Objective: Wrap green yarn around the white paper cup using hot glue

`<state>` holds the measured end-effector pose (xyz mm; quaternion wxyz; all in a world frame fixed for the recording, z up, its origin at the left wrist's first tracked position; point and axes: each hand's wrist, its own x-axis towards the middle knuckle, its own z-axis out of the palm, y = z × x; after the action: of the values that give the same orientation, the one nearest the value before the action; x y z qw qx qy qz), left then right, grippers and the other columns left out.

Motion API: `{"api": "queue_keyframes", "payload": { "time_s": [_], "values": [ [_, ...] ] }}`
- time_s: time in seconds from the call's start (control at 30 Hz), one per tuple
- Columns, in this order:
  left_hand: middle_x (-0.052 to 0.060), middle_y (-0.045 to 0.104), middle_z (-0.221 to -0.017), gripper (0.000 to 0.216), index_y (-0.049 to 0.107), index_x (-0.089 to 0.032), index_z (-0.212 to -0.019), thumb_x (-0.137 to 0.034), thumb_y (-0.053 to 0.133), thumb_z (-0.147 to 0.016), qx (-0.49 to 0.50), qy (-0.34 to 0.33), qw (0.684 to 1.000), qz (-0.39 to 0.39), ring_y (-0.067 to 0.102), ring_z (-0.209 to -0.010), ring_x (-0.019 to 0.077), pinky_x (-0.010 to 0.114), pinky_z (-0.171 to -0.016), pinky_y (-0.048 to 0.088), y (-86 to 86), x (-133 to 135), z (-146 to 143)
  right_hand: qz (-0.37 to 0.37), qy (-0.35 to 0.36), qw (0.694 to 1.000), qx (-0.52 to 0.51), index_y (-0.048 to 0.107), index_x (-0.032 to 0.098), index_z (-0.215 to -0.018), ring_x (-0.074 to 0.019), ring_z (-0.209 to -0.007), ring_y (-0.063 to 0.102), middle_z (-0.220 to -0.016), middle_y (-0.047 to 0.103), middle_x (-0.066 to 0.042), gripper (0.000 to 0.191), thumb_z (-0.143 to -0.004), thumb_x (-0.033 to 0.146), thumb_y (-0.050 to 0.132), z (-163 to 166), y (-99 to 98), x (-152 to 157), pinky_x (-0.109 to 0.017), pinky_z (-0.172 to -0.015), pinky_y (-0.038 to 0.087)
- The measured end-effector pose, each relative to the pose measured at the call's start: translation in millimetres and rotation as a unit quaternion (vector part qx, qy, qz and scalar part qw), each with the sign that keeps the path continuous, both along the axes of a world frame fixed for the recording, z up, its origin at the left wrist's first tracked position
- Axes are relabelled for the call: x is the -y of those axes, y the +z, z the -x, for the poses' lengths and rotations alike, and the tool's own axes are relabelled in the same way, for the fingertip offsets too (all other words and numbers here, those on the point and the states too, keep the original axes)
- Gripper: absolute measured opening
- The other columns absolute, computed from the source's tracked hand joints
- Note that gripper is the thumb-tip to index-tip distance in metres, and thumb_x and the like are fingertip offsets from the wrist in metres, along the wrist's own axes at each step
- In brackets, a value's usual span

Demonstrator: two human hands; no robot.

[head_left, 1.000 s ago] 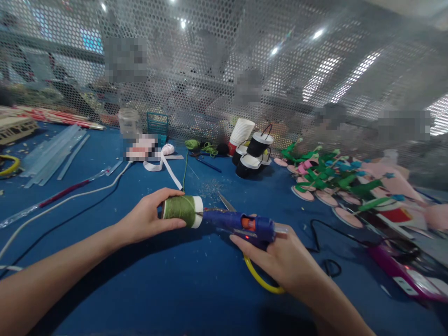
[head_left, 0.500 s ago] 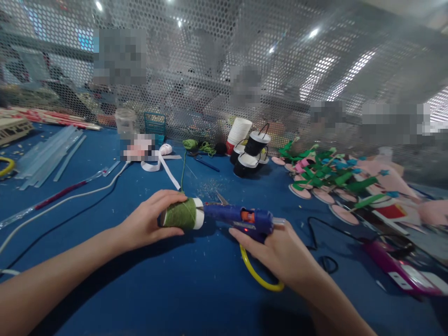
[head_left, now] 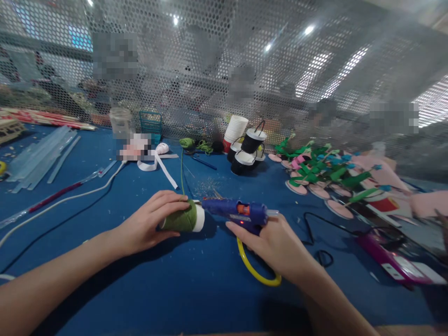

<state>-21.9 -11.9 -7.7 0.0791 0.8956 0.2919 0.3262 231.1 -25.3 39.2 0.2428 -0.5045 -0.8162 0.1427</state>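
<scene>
My left hand (head_left: pixel 149 223) is wrapped round a paper cup covered in green yarn (head_left: pixel 184 218), held on its side just above the blue table (head_left: pixel 147 284). A green strand runs from the cup back to a small yarn ball (head_left: pixel 186 142). My right hand (head_left: pixel 276 245) grips a blue hot glue gun (head_left: pixel 238 212) with an orange part on top. Its nozzle points left and meets the cup's white rim. A yellow loop (head_left: pixel 255 273) lies under my right hand.
Stacked white and black cups (head_left: pixel 245 144) stand at the back centre. Green and pink paper flowers (head_left: pixel 322 175) fill the right. A purple tool (head_left: pixel 395 261) and black cord (head_left: pixel 317 238) lie near right. Clear glue sticks (head_left: pixel 42 156) and a white cable (head_left: pixel 70 198) lie left. Perforated mesh (head_left: pixel 224 70) closes the back.
My left hand has turned the yarn cup, its fingers now further over the top. The glue gun's nozzle stays at the cup's rim. The view has drifted slightly.
</scene>
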Motion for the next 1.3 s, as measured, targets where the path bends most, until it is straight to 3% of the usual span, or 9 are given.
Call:
{"api": "queue_keyframes", "payload": {
  "time_s": [0.23, 0.67, 0.93, 1.03, 1.3],
  "values": [
    [0.013, 0.052, -0.119, 0.039, 0.043, -0.018, -0.120, -0.023, 0.055, -0.083, 0.006, -0.002, 1.000, 0.003, 0.046, -0.113, 0.0238, 0.042, -0.097, 0.037, 0.7, 0.9, -0.8, -0.003, 0.000, 1.000, 0.000, 0.063, 0.017, -0.070, -0.0174, -0.054, 0.060, -0.061, 0.066, -0.001, 0.019, -0.079, 0.030, 0.052, -0.2, 0.1, -0.1, -0.028, -0.055, 0.048],
    [0.010, 0.053, -0.113, 0.046, 0.045, -0.019, -0.114, -0.035, 0.064, -0.075, 0.053, 0.090, 0.986, 0.133, 0.052, -0.106, 0.0238, 0.039, -0.091, 0.043, 4.4, -1.4, 0.9, -0.027, 0.017, 0.999, -0.018, 0.065, 0.019, -0.069, -0.0174, -0.052, 0.061, -0.061, 0.068, -0.001, 0.018, -0.077, 0.029, 0.051, 0.9, 0.8, 4.3, -0.027, -0.054, 0.049],
    [0.009, 0.056, -0.109, 0.049, 0.048, -0.018, -0.111, -0.039, 0.066, -0.070, 0.108, 0.125, 0.958, 0.235, 0.057, -0.097, 0.0238, 0.039, -0.086, 0.046, 5.2, -1.8, -0.8, -0.007, 0.027, 1.000, -0.013, 0.063, 0.019, -0.072, -0.0167, -0.057, 0.061, -0.067, 0.067, -0.002, 0.015, -0.077, 0.028, 0.053, 0.5, -3.0, 5.1, -0.026, -0.055, 0.048],
    [0.009, 0.059, -0.106, 0.051, 0.049, -0.018, -0.110, -0.040, 0.067, -0.068, 0.128, 0.132, 0.945, 0.270, 0.059, -0.092, 0.0238, 0.039, -0.082, 0.048, 4.7, -1.2, -1.0, -0.008, 0.023, 1.000, -0.001, 0.061, 0.019, -0.067, -0.0153, -0.051, 0.057, -0.060, 0.064, 0.000, 0.017, -0.077, 0.030, 0.053, -0.7, -5.0, 5.7, -0.025, -0.052, 0.047],
    [0.008, 0.061, -0.102, 0.051, 0.049, -0.017, -0.110, -0.042, 0.066, -0.068, 0.135, 0.137, 0.939, 0.284, 0.060, -0.088, 0.0235, 0.039, -0.079, 0.050, 4.6, -1.5, -1.4, -0.016, 0.029, 0.999, 0.009, 0.062, 0.019, -0.069, -0.0153, -0.048, 0.057, -0.057, 0.063, 0.000, 0.017, -0.077, 0.030, 0.052, -1.7, -5.3, 5.9, -0.025, -0.050, 0.047]
  ]
}}
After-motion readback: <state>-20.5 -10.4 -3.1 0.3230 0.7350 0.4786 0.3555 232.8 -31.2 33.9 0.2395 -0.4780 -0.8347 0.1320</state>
